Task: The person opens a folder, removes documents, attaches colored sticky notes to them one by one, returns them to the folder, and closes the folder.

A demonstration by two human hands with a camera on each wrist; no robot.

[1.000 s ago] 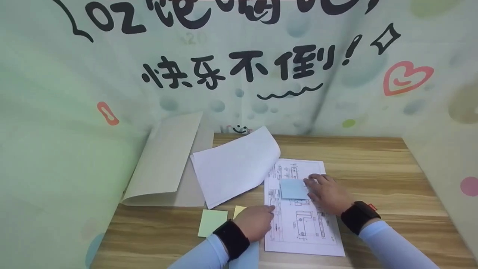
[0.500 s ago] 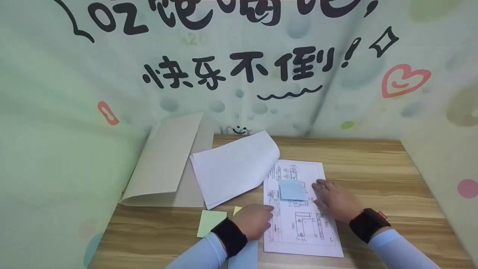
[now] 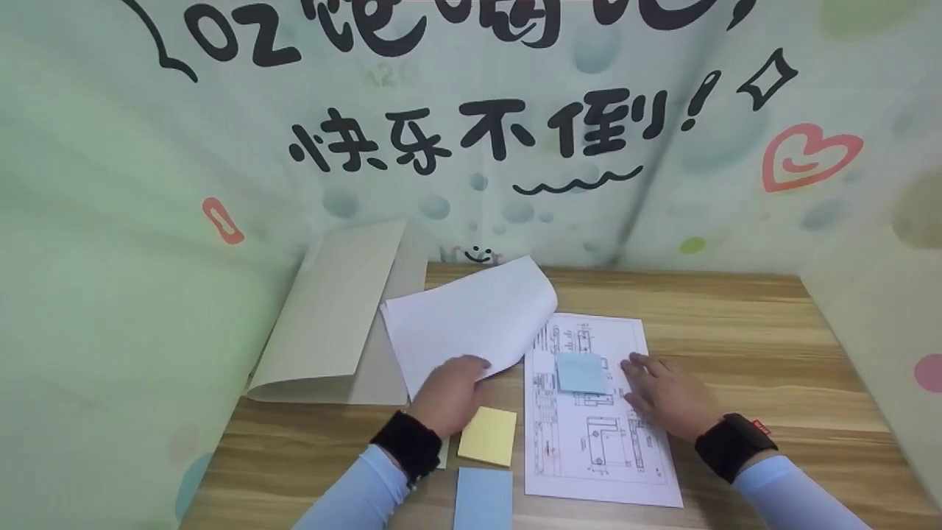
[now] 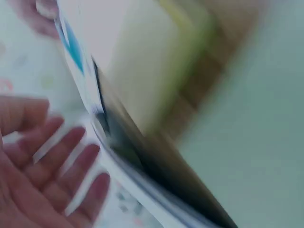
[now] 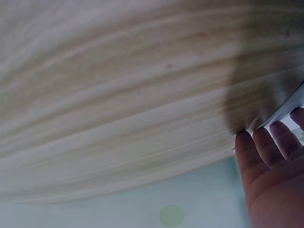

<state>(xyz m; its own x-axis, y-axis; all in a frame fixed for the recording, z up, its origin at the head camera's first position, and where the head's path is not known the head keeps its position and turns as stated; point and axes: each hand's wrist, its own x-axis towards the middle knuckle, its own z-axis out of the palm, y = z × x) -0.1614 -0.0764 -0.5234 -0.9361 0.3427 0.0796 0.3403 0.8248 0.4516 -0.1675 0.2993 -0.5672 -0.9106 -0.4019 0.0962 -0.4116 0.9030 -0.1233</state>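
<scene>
My left hand [image 3: 447,396] is over the near edge of the blank white sheets [image 3: 471,316] in the head view. Its fingers look spread and slightly bent in the blurred left wrist view, with nothing between them. My right hand [image 3: 671,394] rests on the right edge of a printed technical drawing [image 3: 556,471], fingers extended. A light-blue sticky note [image 3: 581,373] lies on the upper part of that drawing. Left of the drawing are a yellow sticky note pad [image 3: 488,436] and a blue one [image 3: 483,497]. A green note [image 3: 442,455] is mostly hidden under the left wrist.
At the back left a cream folder [image 3: 331,316] stands partly open against the wall, its cover raised. The white sheets overlap its right side and the drawing's top left corner. Printed fabric walls [image 3: 471,221] enclose the wooden table [image 3: 765,353] at the back and sides.
My left hand has moved off the drawing's left edge, up and left to the white sheets, uncovering the yellow pad. My right hand has drawn back from the blue note to the drawing's right edge.
</scene>
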